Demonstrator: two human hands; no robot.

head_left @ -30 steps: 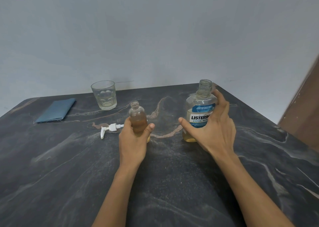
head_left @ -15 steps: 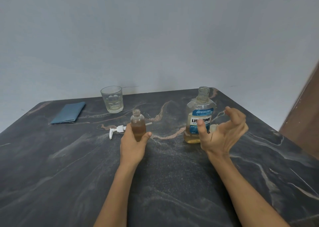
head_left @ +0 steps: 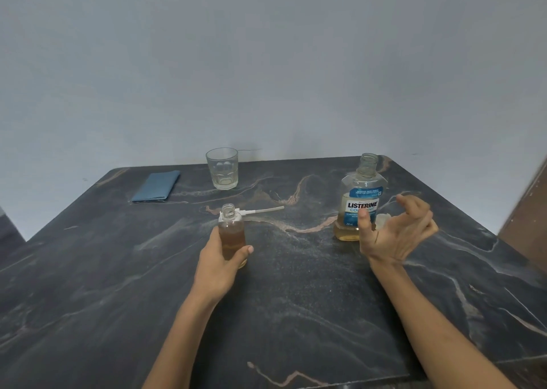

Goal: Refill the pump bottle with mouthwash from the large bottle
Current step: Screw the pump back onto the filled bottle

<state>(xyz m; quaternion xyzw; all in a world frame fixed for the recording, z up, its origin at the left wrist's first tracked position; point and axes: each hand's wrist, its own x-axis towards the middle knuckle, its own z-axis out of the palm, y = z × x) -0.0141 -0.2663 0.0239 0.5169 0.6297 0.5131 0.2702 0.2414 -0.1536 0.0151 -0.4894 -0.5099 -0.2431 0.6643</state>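
Far off to the left of my left hand [head_left: 218, 266], toward the back of the dark marble bench [head_left: 88, 285], I saw a folded blue cloth [head_left: 156, 186], and behind that hand an empty glass tumbler [head_left: 222, 168] stood near the wall. My left hand gripped the small pump bottle [head_left: 231, 234] low on its body, fingers and thumb curled round it; the bottle stood upright on the bench, neck open, amber liquid inside. Just behind it lay the white pump head [head_left: 251, 211], its tube pointing to the right. Well apart to the right, my right hand [head_left: 395, 233] hovered with fingers loosely curled and spread, holding nothing. The large Listerine bottle [head_left: 359, 202] stood uncapped just beyond its thumb, not touching as far as I could see. A pale cap [head_left: 382, 219] sat by the bottle, partly hidden by the fingers.
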